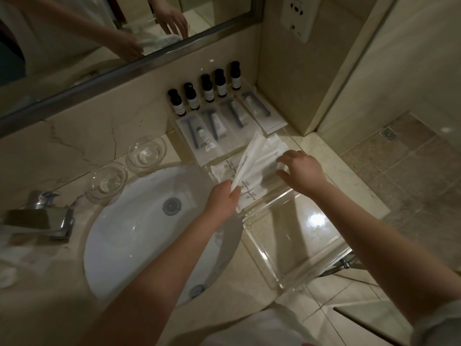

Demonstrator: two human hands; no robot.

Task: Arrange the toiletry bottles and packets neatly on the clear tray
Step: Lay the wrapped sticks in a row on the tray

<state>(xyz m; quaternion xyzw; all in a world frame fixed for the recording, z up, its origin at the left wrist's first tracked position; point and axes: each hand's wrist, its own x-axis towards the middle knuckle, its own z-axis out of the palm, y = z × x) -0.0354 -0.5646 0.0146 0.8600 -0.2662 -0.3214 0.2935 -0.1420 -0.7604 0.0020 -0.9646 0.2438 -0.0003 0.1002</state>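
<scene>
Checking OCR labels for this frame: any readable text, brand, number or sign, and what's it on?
No text can be read for certain.
Five dark bottles: pale labels, print too small.
Toothbrush kit packets: tube print blurred.
White packets held by the left hand, with the right hand on them: logo and a line of print, blurred.
Wall socket: no visible markings.

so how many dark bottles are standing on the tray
5, in one row along the tray's back edge by the wall. None looks hidden.
</scene>
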